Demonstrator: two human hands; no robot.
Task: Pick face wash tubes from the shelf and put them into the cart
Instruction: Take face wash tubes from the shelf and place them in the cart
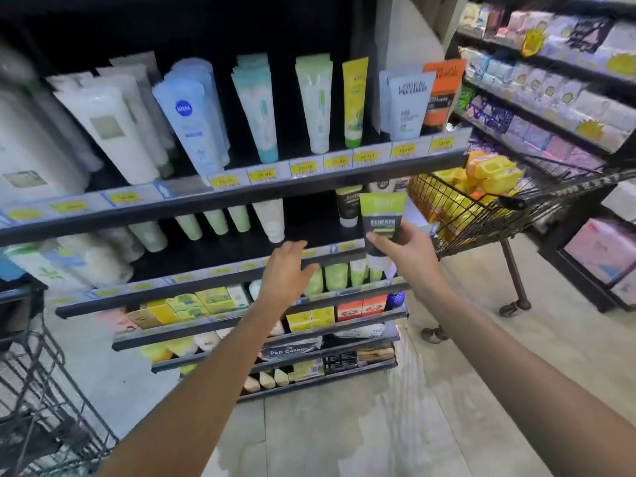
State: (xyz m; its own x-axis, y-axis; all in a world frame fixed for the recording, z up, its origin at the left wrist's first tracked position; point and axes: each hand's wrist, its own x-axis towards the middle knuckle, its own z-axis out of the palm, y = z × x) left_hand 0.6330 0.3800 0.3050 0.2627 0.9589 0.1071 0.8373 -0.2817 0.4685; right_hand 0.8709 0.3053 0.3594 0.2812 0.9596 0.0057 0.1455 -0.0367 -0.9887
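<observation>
Nearest us are our 2 forearms, reaching up from the bottom edge twd the shelf [241, 201]; at far left a dark wire basket [38, 390] sits close, blurred. Our right hand [401, 247] grips a green-and-black face wash tube [380, 222], fingers curled round its lower body, cap end pointing down; it's off the shelf, held in the air in front of the 2nd tier, just left of the cart [481, 215]. Our left hand [287, 270] is empty, fingers straight & relaxed, hovering in front of the 2nd shelf's edge near the pale green tubes [216, 223]; no contact that we can see. The cart stands to the right w/ yellow packs [492, 170] piled in it, rim near the held tube.

Risks, as we judge: grip is low on the tube, so a fast swing right could let it tip or slip; the cart's front rim is close, so the tube could clip the wire & drop to the floor; the yellow pile is high, so a tossed tube may slide off; left hand could knock leaning tubes if it reaches in blind.
</observation>
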